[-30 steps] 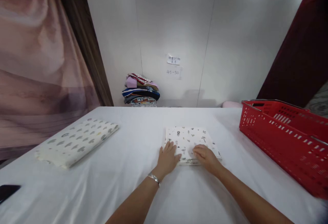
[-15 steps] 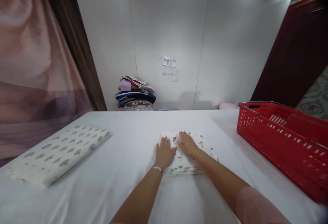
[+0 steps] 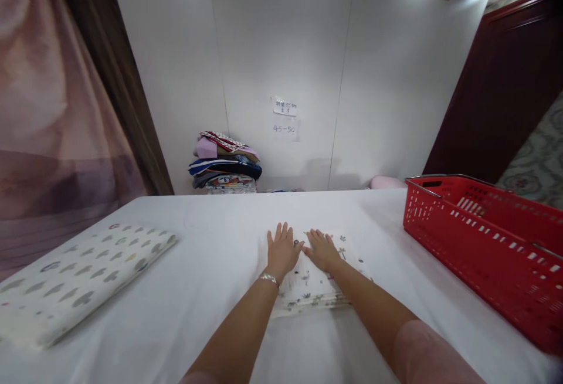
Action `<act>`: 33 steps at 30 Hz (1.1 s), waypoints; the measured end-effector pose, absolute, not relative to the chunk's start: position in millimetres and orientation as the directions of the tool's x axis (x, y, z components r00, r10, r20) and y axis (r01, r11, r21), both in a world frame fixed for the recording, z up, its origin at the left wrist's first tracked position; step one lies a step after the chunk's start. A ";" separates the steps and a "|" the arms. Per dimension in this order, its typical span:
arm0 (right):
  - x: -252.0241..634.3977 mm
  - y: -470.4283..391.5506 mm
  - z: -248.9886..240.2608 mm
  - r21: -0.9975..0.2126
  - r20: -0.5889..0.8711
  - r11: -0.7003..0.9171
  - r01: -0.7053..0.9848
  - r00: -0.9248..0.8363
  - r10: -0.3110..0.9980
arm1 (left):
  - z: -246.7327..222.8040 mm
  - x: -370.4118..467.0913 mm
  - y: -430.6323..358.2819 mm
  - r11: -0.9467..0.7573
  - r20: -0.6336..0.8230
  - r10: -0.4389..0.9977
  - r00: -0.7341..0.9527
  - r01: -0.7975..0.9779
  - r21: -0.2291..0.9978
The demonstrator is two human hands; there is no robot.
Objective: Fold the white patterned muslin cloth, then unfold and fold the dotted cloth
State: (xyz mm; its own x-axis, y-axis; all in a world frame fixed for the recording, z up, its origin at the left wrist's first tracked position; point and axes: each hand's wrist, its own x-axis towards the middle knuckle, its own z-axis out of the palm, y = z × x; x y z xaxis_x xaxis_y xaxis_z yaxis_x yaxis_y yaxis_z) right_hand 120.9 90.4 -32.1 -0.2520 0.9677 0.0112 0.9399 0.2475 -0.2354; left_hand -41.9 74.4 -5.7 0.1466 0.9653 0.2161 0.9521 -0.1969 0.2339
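A folded white cloth with small dark prints (image 3: 308,287) lies on the white-covered table (image 3: 211,220), in front of me. My left hand (image 3: 282,252) rests flat on its left part, fingers spread, a silvery bracelet on the wrist. On the upper part of the same cloth lies my right hand (image 3: 322,251), palm down with its fingers stretched out. The two thumbs nearly meet. Off to the left is another folded cloth, white with grey cloud-like shapes (image 3: 92,272); neither hand touches it.
A red plastic basket (image 3: 475,243) stands at the table's right side. Behind the far edge are a stack of folded fabrics (image 3: 226,164) and a pink rounded object (image 3: 386,182). Paper notes (image 3: 285,119) hang on the wall. A pink curtain (image 3: 57,108) hangs at left.
My left hand has moved slightly forward on the printed cloth, its fingers more spread. My right hand stays nearly in place. The view has shifted slightly.
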 end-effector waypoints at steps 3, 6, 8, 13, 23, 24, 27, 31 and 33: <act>119.1 91.3 -25.6 -0.252 -0.013 0.250 0.935 -0.261 0.965 | -17.0 -49.9 83.4 -0.136 0.111 0.988 0.109 0.952 0.273; 124.7 97.2 -13.6 -0.272 -0.061 0.240 0.932 -0.266 0.962 | -27.8 -57.7 86.7 -0.107 0.072 0.993 0.089 0.942 0.318; 136.0 101.9 -7.8 -0.251 -0.052 0.188 0.950 -0.207 0.977 | -30.8 -59.9 87.0 -0.107 0.071 0.994 0.088 0.933 0.343; 171.9 104.7 -18.3 -0.185 -0.067 0.083 0.979 -0.097 0.993 | -29.2 -59.5 85.6 -0.099 0.068 0.995 0.079 0.923 0.372; 173.9 108.6 -13.9 -0.267 -0.092 0.037 0.963 -0.064 0.994 | -26.9 -60.1 82.0 -0.098 0.073 0.994 0.075 0.918 0.384; 175.8 106.3 -10.9 -0.278 -0.086 0.015 0.961 -0.040 0.995 | -27.1 -60.0 82.0 -0.100 0.079 0.994 0.076 0.919 0.382; 187.0 90.2 -12.7 -0.263 -0.020 0.024 0.965 -0.030 0.999 | -28.2 -59.8 82.7 -0.105 0.093 0.993 0.075 0.920 0.378; 203.0 65.1 -33.8 -0.271 -0.035 0.068 0.960 -0.080 0.996 | -29.0 -59.4 83.2 -0.103 0.093 0.993 0.074 0.924 0.368; 206.5 60.8 -42.0 -0.291 -0.029 0.081 0.953 -0.093 0.995 | -28.9 -59.2 82.7 -0.101 0.086 0.994 0.074 0.927 0.360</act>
State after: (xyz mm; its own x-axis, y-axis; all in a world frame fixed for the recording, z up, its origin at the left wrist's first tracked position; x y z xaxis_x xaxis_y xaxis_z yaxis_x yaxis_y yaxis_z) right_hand 206.5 60.8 -42.0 -0.0934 0.9952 -0.0293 0.9533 0.0809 -0.2910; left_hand -59.2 82.7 -28.9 0.0744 0.9935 0.0859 0.9274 -0.1006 0.3604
